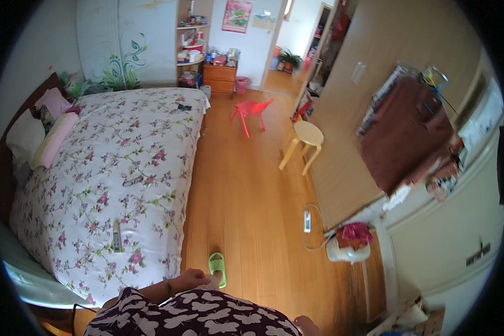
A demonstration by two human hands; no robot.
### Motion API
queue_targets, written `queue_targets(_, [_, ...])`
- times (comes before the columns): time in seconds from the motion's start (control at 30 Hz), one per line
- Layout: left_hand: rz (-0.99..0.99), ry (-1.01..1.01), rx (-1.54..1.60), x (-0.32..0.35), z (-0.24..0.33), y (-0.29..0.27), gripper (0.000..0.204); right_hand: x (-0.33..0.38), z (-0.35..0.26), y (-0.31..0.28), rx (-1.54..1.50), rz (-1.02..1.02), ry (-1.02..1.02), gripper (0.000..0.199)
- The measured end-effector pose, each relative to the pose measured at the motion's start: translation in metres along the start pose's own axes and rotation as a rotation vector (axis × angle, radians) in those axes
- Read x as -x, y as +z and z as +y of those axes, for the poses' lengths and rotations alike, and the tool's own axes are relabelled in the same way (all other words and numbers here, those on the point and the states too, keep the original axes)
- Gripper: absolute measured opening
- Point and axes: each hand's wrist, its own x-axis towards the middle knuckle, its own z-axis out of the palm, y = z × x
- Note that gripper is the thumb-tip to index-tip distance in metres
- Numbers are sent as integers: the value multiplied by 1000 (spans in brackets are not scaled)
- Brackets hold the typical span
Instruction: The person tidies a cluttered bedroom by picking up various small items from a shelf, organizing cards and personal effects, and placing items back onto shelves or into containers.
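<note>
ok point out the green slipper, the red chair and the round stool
green slipper (217,268), head view, on its strap
red chair (251,108), head view, on its seat
round stool (308,133), head view, on its pale round top

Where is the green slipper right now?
In the head view, the green plastic slipper lies on the wooden floor at lower centre, just beyond the person's left hand and beside the foot corner of the bed with the floral quilt.
</note>
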Motion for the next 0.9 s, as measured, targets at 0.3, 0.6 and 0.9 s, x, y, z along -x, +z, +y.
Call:
queue_targets(0.3, [104,157,130,-170,70,-167,38,-144,-153,-250,-337,328,-166,40])
queue_targets(0.6, [132,-7,571,-309,158,-289,19,-248,-191,-459,-263,296,-180,33])
queue_targets(0.9, [344,-64,549,-430,256,-413,21,-358,-219,-652,49,62,-157,28])
